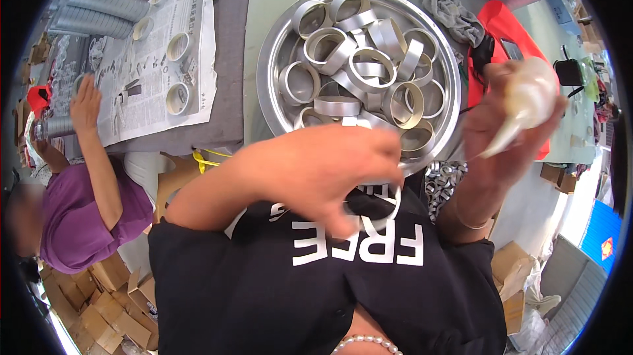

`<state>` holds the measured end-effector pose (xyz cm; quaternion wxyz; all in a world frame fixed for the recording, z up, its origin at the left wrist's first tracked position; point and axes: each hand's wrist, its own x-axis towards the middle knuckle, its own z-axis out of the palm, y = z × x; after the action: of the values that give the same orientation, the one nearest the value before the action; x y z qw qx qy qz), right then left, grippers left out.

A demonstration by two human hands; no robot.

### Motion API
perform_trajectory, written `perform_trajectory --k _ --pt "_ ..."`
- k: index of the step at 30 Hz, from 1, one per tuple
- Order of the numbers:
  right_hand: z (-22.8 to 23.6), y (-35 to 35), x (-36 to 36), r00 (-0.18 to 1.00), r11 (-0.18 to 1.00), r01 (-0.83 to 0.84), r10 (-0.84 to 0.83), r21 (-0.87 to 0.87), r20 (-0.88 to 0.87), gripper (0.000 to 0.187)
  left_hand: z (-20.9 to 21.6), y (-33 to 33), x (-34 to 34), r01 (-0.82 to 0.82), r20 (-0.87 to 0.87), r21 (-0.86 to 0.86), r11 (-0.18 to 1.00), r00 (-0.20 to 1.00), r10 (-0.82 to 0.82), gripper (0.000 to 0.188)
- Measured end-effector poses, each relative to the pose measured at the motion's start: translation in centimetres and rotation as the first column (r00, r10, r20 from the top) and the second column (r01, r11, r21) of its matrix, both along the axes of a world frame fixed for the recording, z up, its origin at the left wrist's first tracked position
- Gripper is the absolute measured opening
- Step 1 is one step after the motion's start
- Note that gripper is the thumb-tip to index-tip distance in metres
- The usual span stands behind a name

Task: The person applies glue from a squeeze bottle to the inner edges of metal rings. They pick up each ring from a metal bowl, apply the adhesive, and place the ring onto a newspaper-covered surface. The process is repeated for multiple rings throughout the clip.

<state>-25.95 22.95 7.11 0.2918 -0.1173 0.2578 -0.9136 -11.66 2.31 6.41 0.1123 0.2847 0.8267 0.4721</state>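
My left hand (316, 167) is closed on a silvery metal ring (393, 208), gripped between thumb and fingers in front of my black shirt. Off to the right, my right hand (484, 124) grips a whitish squeeze bottle (533, 91). The bottle tilts so its tapered nozzle points down toward the lower left. Just beyond my left hand stands a round metal tray (270, 97), heaped with silvery rings (371, 70) lying at all angles. Part of the tray's near rim is hidden behind my left hand.
At left, newspaper (158, 64) on a dark cloth carries several rings. A person in purple (99, 216) works beside it. A grey rag (448, 8) and red bag (498, 22) lie right of the tray. Stacked grey rings (99, 8) stand far left; cardboard boxes (105, 315) lie below.
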Motion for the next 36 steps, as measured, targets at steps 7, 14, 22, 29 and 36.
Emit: perform_trajectory --k 7,14,22,29,36 --pt "-1.2 3.1 -1.2 0.927 0.934 0.357 -0.351 0.025 -0.134 0.067 -0.4 -13.9 4.1 -0.300 0.373 0.831 -0.468 0.925 0.069 0.060" --pt "-3.6 2.1 3.1 0.681 0.878 0.478 -0.350 0.028 -0.643 0.089 -3.9 0.5 3.2 -0.826 0.797 0.558 -0.076 0.560 -0.227 0.077" --pt "-1.9 1.6 3.7 0.110 0.935 0.353 -0.062 -0.019 -0.992 0.093 -2.6 1.3 3.3 -0.846 0.828 0.519 0.119 0.463 -0.316 0.081" --pt "-1.8 1.0 4.9 0.050 0.920 0.392 -0.024 -0.003 -0.998 0.088 -2.8 1.8 3.6 -0.839 0.751 0.543 0.024 0.473 -0.460 0.065" --pt "-1.5 1.3 5.0 0.014 0.893 0.449 0.008 0.013 -1.000 0.082 -2.6 1.8 4.1 -0.809 0.780 0.583 0.071 0.534 -0.327 0.059"
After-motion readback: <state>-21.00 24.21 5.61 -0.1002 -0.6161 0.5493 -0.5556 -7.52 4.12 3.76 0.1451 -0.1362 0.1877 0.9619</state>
